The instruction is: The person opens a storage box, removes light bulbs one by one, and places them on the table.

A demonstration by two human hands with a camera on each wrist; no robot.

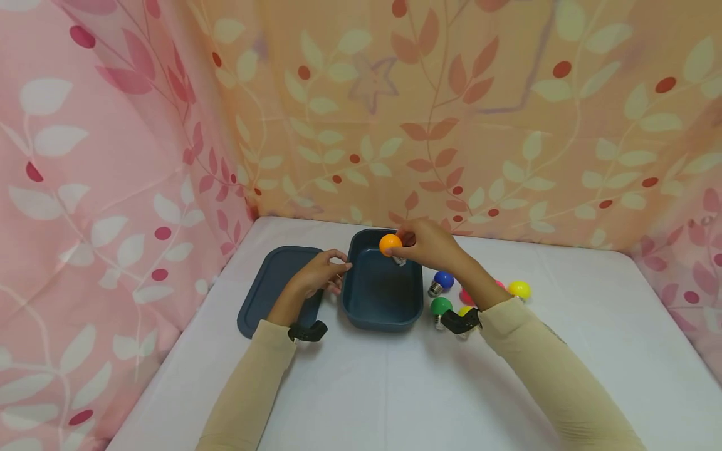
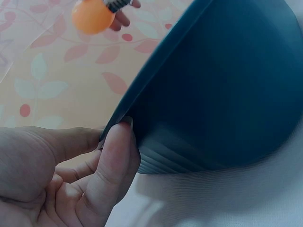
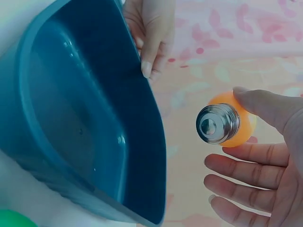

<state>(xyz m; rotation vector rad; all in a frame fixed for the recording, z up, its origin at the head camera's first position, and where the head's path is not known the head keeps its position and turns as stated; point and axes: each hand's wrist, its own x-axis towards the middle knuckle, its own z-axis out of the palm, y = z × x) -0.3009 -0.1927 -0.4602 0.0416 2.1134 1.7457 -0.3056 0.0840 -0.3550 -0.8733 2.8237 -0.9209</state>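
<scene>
An orange light bulb with a silver screw base is pinched between the thumb and forefinger of my right hand, above the far part of the dark blue container. In the right wrist view the bulb's metal base faces the camera, and the other fingers are spread below it. My left hand grips the container's left rim, thumb and fingers on either side of the wall. Inside, the container's floor shows no bulbs.
A dark blue lid lies left of the container, partly behind the left hand. Right of it are a blue bulb, a green bulb, a yellow bulb and others partly hidden by the right arm. Patterned curtains border the white table.
</scene>
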